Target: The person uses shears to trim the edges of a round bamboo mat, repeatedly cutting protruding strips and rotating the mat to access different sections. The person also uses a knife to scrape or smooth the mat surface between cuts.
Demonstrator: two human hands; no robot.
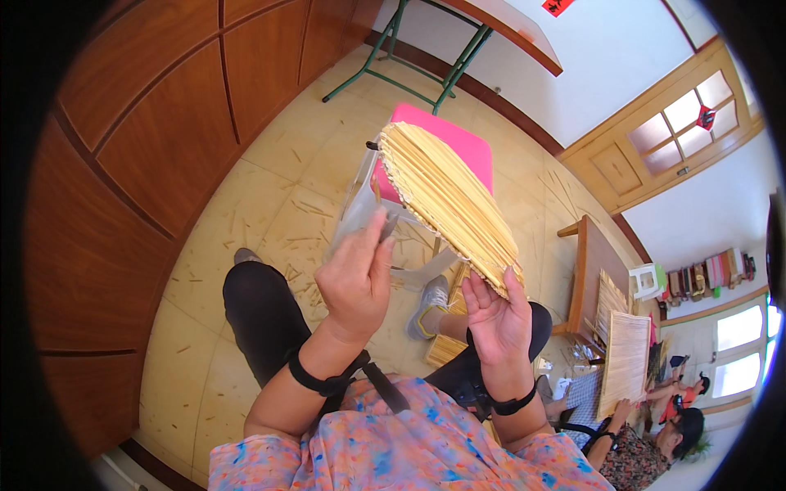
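Note:
A flat panel of pale plant stalks [451, 196] is tilted in front of me, its far end over a pink-topped plastic stool [473, 144]. Stitching and cut stalk ends run along its left edge. My right hand [500, 316] holds the panel's near end, thumb on top and fingers beneath. Beside the left edge, my left hand [356, 279] is closed around a small grey blade-like tool [389, 227], mostly hidden by the fingers and blurred. A blurred bit of stalk [376, 187] shows just beyond that hand.
Cut stalk pieces [301, 270] litter the tiled floor. More stalk panels [448, 350] lie by my foot. Wooden cabinets [166, 98] line the left; a green-legged table [442, 92] stands ahead. At right, a person [651, 442] holds another stalk panel [625, 362] near a wooden table [583, 270].

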